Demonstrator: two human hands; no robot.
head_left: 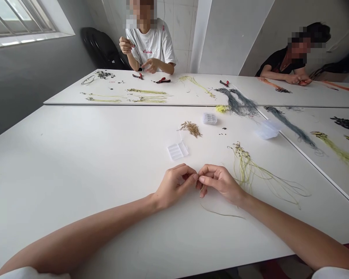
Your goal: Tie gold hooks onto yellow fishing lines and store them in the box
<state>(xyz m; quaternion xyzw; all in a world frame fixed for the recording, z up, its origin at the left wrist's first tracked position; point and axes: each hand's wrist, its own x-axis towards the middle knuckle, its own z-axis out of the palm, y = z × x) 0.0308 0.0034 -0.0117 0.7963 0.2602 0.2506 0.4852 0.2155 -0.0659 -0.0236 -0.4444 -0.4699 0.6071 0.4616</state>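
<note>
Sleeve [339, 273] past table edge [250, 262]; hands [172, 185] [222, 183] pinching; room leftward.

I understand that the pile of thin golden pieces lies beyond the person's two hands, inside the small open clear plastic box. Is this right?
Not inside: the head view shows the pile of thin golden pieces lying on the white table, beyond the small open clear plastic box. It is beyond the left hand and right hand.

We're up at head height, looking forward and down, left hand [172, 186] and right hand [222, 183] close, mid-frame, window [16, 15] farther, upper left
</note>
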